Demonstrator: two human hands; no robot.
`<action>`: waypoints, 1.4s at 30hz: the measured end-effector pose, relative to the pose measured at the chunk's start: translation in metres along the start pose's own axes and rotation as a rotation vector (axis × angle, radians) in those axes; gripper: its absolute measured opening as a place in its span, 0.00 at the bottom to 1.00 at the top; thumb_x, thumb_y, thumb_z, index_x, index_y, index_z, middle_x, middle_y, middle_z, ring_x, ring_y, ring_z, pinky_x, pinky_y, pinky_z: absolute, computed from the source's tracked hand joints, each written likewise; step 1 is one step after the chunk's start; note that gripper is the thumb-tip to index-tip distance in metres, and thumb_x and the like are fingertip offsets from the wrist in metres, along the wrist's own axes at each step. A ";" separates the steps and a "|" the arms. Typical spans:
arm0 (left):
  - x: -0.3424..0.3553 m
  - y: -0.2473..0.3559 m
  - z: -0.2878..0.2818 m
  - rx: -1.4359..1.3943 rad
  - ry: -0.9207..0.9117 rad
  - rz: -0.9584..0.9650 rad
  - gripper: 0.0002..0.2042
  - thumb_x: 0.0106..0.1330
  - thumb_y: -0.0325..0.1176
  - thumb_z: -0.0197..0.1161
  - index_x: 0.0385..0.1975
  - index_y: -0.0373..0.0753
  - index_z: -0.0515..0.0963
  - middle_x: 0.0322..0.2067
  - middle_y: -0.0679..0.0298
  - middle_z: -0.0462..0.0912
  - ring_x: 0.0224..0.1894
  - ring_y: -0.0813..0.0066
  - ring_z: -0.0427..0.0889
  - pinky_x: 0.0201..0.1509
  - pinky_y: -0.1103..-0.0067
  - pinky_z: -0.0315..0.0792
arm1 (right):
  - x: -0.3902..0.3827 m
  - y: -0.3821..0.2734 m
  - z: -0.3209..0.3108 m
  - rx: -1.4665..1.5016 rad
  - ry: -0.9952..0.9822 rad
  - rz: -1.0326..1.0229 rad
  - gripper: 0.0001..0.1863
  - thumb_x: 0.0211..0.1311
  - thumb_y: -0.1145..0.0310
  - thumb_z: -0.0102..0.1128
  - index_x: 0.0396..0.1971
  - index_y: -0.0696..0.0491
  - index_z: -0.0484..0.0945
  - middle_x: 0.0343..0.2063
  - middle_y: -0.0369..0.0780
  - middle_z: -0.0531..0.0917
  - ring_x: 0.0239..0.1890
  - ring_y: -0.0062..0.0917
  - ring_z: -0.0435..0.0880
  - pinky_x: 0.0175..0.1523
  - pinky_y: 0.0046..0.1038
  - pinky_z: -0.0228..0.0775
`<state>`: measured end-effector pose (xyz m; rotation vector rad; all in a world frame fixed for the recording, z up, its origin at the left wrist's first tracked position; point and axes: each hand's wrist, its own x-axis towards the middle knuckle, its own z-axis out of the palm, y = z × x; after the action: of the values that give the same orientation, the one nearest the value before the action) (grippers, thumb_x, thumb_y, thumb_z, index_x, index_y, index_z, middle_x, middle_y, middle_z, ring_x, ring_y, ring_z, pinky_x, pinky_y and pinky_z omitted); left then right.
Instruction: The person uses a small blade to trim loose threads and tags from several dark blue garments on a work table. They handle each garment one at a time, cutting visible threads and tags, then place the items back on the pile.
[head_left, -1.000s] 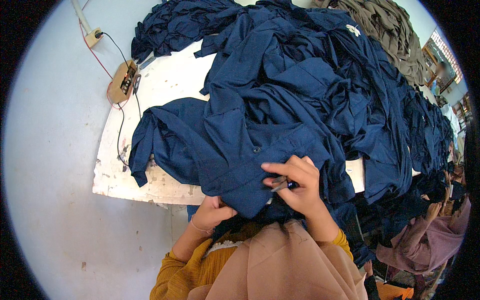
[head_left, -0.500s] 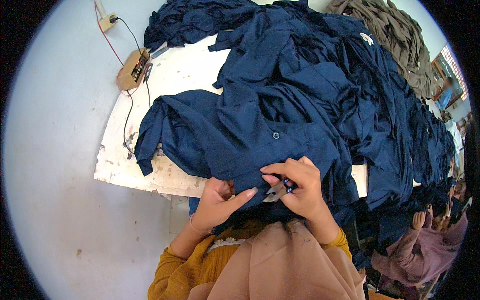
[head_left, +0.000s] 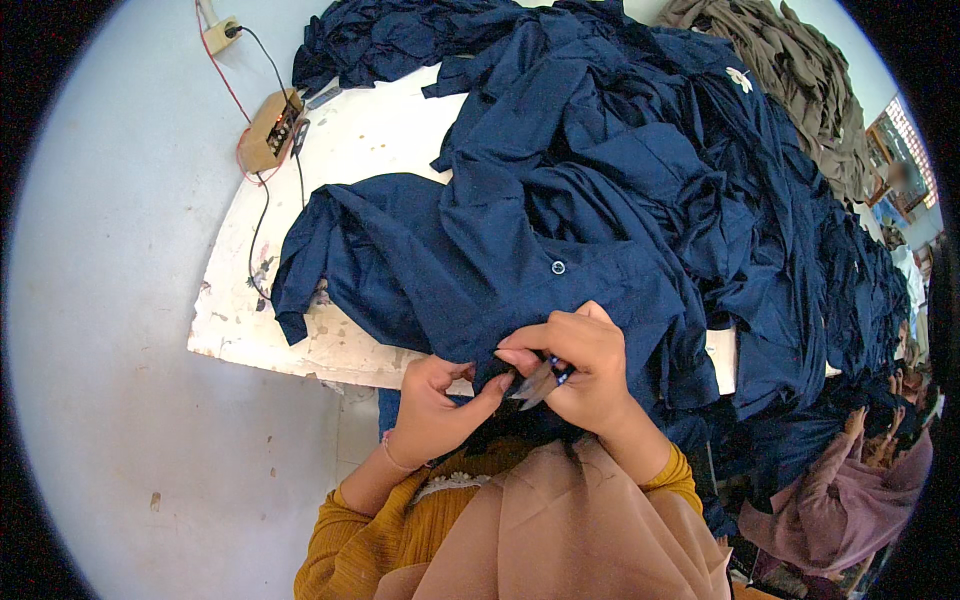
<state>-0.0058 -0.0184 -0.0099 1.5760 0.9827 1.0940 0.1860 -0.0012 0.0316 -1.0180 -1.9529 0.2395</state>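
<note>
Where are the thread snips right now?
In the head view, the thread snips are in the right hand, beside the left hand, by the navy garment.

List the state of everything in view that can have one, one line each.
Navy garment, unfolded, rumpled
Button, face up on the garment
Snips, blades apart
Left hand, pinching the garment's edge
Right hand, gripping the snips
Black plug, inserted in the socket
Brown cloth, heaped
Table, stained, partly covered
</note>
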 end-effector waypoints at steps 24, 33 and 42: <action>0.011 -0.029 0.008 -0.925 -0.218 -0.224 0.31 0.61 0.23 0.65 0.65 0.33 0.63 0.61 0.56 0.73 0.65 0.66 0.70 0.67 0.72 0.66 | -0.029 0.021 -0.021 -0.407 -0.099 -0.184 0.25 0.42 0.60 0.67 0.46 0.43 0.83 0.21 0.29 0.70 0.23 0.23 0.73 0.32 0.29 0.57; 0.022 -0.001 0.014 -0.641 0.042 -0.408 0.21 0.58 0.25 0.69 0.53 0.32 0.77 0.48 0.61 0.84 0.47 0.70 0.82 0.57 0.76 0.73 | -0.045 0.000 -0.012 -0.152 -0.514 -0.163 0.30 0.45 0.60 0.69 0.53 0.48 0.76 0.31 0.33 0.76 0.30 0.25 0.77 0.36 0.31 0.60; 0.011 0.015 0.014 -0.598 0.156 -0.413 0.24 0.56 0.23 0.72 0.54 0.32 0.75 0.50 0.61 0.82 0.51 0.72 0.80 0.59 0.76 0.71 | -0.028 -0.002 -0.038 -0.399 -0.044 -0.025 0.19 0.51 0.60 0.71 0.43 0.48 0.82 0.34 0.36 0.81 0.29 0.27 0.77 0.34 0.28 0.60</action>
<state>0.0122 -0.0148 0.0047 0.7752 0.9169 1.0906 0.2224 -0.0313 0.0373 -1.2476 -2.0998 -0.1505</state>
